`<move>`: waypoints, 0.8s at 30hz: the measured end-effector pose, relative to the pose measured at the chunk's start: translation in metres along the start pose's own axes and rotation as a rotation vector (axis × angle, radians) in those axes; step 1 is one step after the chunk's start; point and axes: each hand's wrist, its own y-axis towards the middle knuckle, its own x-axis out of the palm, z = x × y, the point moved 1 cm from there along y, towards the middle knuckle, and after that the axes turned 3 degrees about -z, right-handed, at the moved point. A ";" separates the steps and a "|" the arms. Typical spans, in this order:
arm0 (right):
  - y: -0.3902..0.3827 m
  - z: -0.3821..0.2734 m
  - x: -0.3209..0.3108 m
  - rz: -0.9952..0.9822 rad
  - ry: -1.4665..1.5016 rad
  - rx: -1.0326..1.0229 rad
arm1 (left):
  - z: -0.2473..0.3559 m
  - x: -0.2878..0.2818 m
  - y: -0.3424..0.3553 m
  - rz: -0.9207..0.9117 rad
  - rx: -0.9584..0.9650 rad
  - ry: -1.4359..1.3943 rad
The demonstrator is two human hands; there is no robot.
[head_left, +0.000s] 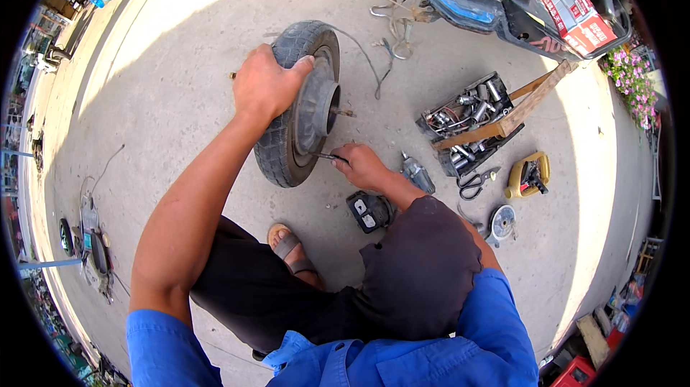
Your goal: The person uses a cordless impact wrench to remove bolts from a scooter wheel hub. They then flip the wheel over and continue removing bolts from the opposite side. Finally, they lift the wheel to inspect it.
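A wheel with a black tyre (pixel 277 151) and a grey hub (pixel 310 114) stands upright on the concrete, slightly tilted. Over its top edge my left hand (pixel 264 85) is closed, the thumb lying along the near sidewall. From the hub's middle an axle end (pixel 345 112) sticks out to the right. My right hand (pixel 365 169) grips a thin dark metal tool (pixel 325 156), whose far end meets the lower rim beside the tyre; the fingers hide its handle, so its exact kind does not show. A dark cable (pixel 370 63) curves along the ground behind the wheel.
Right of the wheel lie a power tool (pixel 417 173) with a black battery pack (pixel 368 212), scissors (pixel 474 184), a yellow container (pixel 528 175) and a round metal part (pixel 502 222). A wooden-handled toolbox (pixel 471 135) holds several sockets. Part of a vehicle (pixel 467 10) stands at the back right.
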 end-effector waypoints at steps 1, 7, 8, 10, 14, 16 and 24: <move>-0.001 -0.003 0.002 0.001 0.028 0.008 | -0.001 0.000 -0.001 0.001 -0.004 -0.002; 0.003 0.001 0.006 -0.098 -0.060 0.074 | 0.001 -0.002 -0.002 -0.017 -0.018 0.001; 0.003 0.000 0.006 -0.076 -0.035 0.090 | 0.001 -0.002 -0.003 -0.020 -0.022 -0.001; -0.002 0.000 0.007 -0.032 0.014 0.126 | 0.001 -0.001 -0.003 -0.013 -0.022 -0.006; -0.011 0.003 0.010 0.051 0.227 0.168 | 0.006 0.001 -0.002 -0.019 -0.029 -0.022; -0.021 0.001 0.011 0.030 0.472 0.355 | 0.007 0.001 -0.002 -0.036 -0.041 -0.025; -0.165 0.054 0.000 0.010 0.497 1.099 | 0.006 -0.004 0.005 -0.088 -0.062 0.002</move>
